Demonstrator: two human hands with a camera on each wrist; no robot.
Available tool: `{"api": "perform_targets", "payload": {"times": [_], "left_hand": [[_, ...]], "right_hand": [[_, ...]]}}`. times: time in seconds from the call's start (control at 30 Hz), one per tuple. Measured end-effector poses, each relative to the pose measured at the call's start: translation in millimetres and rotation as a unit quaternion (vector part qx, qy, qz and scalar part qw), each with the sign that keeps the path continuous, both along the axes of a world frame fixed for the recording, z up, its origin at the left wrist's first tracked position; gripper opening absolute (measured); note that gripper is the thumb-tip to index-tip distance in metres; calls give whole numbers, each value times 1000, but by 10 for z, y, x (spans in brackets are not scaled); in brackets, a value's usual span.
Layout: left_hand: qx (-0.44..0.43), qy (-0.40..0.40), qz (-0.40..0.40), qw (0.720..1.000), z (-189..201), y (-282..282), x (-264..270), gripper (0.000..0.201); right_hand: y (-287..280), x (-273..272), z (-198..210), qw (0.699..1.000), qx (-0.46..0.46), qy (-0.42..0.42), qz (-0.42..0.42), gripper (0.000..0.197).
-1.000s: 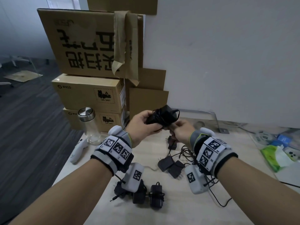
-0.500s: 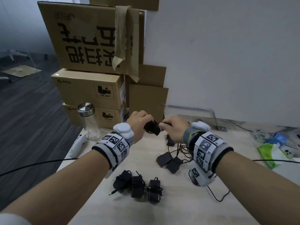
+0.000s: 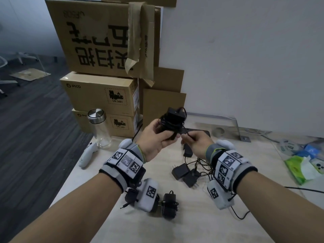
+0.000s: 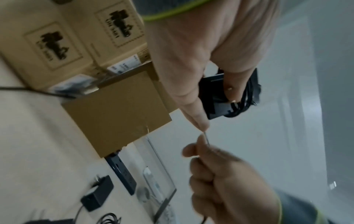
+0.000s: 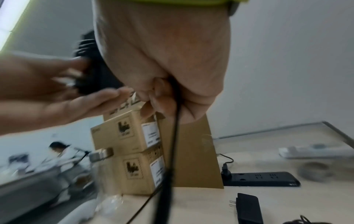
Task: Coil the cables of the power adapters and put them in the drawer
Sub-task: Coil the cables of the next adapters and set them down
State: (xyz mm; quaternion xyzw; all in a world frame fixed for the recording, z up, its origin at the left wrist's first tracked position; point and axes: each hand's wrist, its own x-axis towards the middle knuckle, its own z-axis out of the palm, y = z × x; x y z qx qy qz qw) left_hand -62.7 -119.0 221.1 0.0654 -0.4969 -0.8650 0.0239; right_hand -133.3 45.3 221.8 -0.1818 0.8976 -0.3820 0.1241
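1. The left hand (image 3: 154, 137) is raised above the table (image 3: 192, 225), its fingers and thumb curled round a black power adapter (image 3: 172, 120) with cable loops wound about its body.
2. In the left wrist view the same adapter (image 4: 229, 94) sits between thumb and fingers, the coiled turns bunched on the side away from the palm.
3. The right hand (image 3: 196, 142) is just beside the left, close to touching it, and pinches the loose end of that adapter's cable (image 5: 175, 136) between thumb and curled fingers; in the right wrist view the cable runs down out of the fist.
4. On the table near the left forearm lie coiled adapters (image 3: 169, 202): one shows plainly, at least two more are partly hidden behind the wrist camera, so the count is uncertain.
5. Beneath the right wrist lie two uncoiled adapters (image 3: 180, 171), touching each other, with loose cable tangled beside them.
6. One black power strip (image 5: 262, 178) lies at the back of the table, near the wall.
7. One glass bottle with a metal lid (image 3: 100, 128) stands at the table's left edge, in front of three stacked cardboard boxes (image 3: 100, 92).
8. One white controller (image 3: 87, 155) lies just beside the bottle.
9. A green tissue pack (image 3: 301, 167) lies at the far right.
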Motion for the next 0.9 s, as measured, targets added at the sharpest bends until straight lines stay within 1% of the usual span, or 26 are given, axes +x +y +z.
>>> {"api": "perform_targets", "payload": {"times": [0.03,0.07,0.1,0.17,0.23,0.27,0.3,0.37,0.4,0.43,0.57,0.63,0.7,0.77,0.8,0.83,0.9], "left_hand": [[29,-12,20,999,21,6,-31,34],[30,-27,43,998,44,8,-60,30],[2,-45,69,997,48,-7,-98,26],[-85,-86,121,985,36,-34,-168,26],[-180,-120,151,965,-21,-66,-228,28],[-237,-124,160,950,-48,-72,-247,27],[-310,-119,165,929,-79,-95,-259,26],[-464,-105,147,867,-133,-128,-275,24],[-529,-98,130,833,-156,-139,-275,24],[-576,-91,107,805,-171,-153,-273,24],[-688,-24,24,725,-200,-124,-271,25],[-705,27,-22,708,-221,-107,-260,29],[-701,70,-74,706,-212,-96,-226,35],[-678,86,-113,721,-217,-70,-192,35],[-658,88,-119,738,-237,-62,-178,35],[-623,90,-120,767,-245,-46,-154,36],[-511,85,-123,847,-257,-8,-103,38]], "right_hand": [[-8,25,-5,999,29,2,16,34],[-13,45,-5,998,56,13,31,34],[-18,63,1,996,75,27,47,34],[-41,110,25,992,94,44,71,32],[-68,156,56,989,107,48,93,30],[-71,170,64,986,116,53,104,30],[-82,182,75,984,125,59,114,31],[-84,189,127,980,139,73,121,33],[-83,181,160,979,143,80,118,33],[-85,171,198,978,149,89,115,33],[-63,89,335,968,181,132,115,28],[-33,29,382,971,170,136,101,25],[3,-26,416,978,141,128,85,23],[46,-89,384,989,83,102,72,22],[67,-136,340,994,39,78,64,22],[90,-169,294,997,-7,50,52,20],[138,-214,196,996,-86,-11,21,19]]}}
